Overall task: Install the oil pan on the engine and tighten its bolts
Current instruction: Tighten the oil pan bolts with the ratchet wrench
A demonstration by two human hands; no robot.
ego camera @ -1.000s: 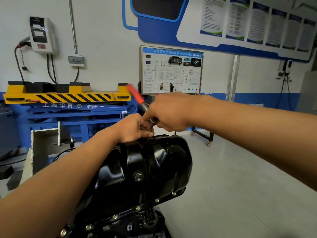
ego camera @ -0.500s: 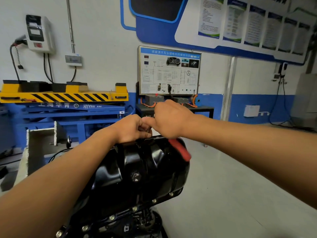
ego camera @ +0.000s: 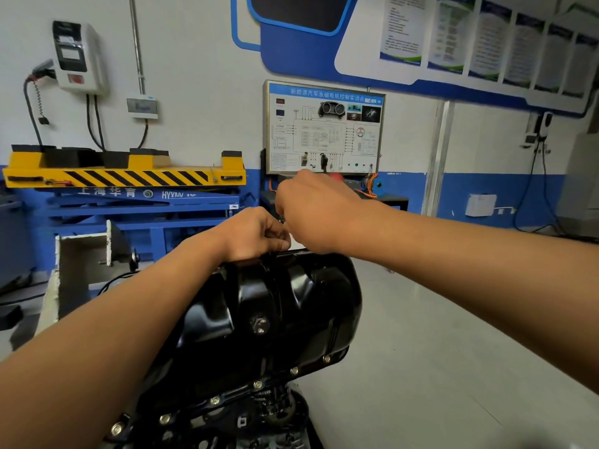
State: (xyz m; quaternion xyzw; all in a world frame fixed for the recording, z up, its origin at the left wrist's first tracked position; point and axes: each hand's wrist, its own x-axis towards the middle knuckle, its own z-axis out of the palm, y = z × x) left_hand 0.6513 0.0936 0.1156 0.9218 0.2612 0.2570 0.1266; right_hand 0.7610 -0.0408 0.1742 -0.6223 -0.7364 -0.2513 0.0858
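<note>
Oil pan (ego camera: 291,296), black and glossy, sits sump-up on the engine (ego camera: 259,422) right below me, tilted away toward the far side. Flange along the near edge lies against the block, with a row of bright bolts (ego camera: 258,384) seated in it from lower left to right corner. Drain plug (ego camera: 259,324) shows in the middle of the near wall. Both my arms reach out over the pan to its far rim. Left hand (ego camera: 256,234) rests at the top of that rim, fingers curled under and thumb tucked in as if pinching something small; what it holds is hidden by the knuckles. Right hand (ego camera: 314,212) is just above and to the right of it, back of the hand toward me, fingers closed into a fist. A small dark bit shows in the gap between the two hands, too small to tell what it is, so I cannot tell what the right hand grips. Hands are close together, nearly knuckle to knuckle; cannot tell whether they touch. Behind: yellow lift platform (ego camera: 129,176) with black hazard stripes on a blue frame, a wiring training board (ego camera: 325,128) on the wall, a white wall box (ego camera: 77,56) with cables at upper left, grey floor (ego camera: 437,351) to the right.
</note>
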